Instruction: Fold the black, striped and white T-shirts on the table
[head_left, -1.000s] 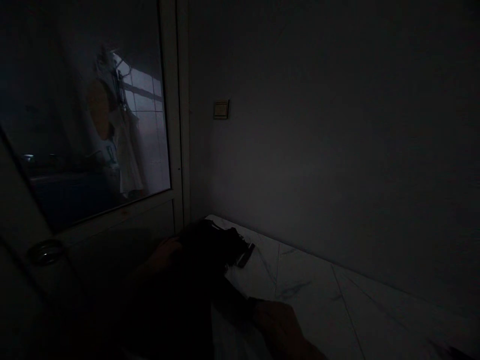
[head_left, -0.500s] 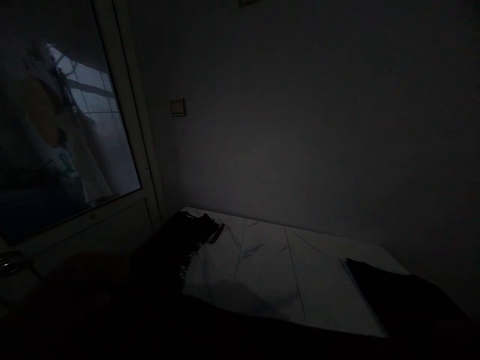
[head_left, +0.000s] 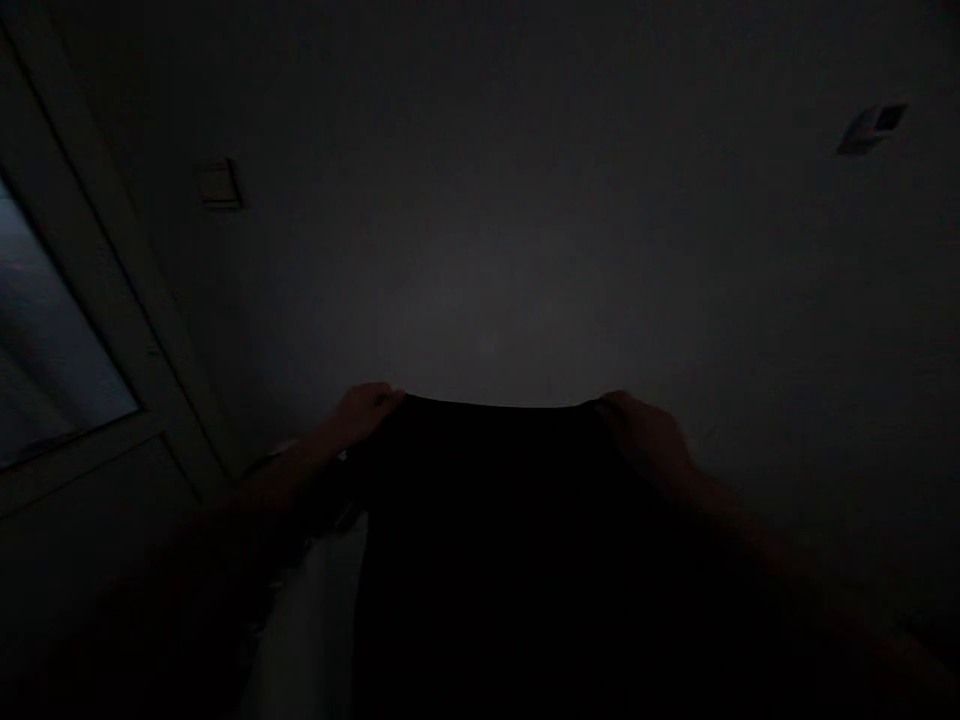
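Nearest, a black cloth (head_left: 480,540) hangs in front of the wearer, its body filling the lower middle of the view; whether it is a garment is too dark to tell. Its top edge runs between the two hands with a slight sag, and hides much of what lies behind. The left hand (head_left: 367,408) has its fingers pinched closed on the upper left end of that edge, and the right hand (head_left: 651,435) has its fingers closed on the upper right end. It looks light, soft and limp, unlikely to break but apt to droop or fold between grips; the two ends of the top edge seem the sound places to hold it. Past its left side shows a strip of pale surface (head_left: 289,640), with dark material lying along the left part, near the left forearm. I can make out no container or contents. Farther off stand a glazed door (head_left: 82,460) and a grey wall (head_left: 487,250) bearing a light switch (head_left: 219,186) and a small blurred fitting (head_left: 874,128).
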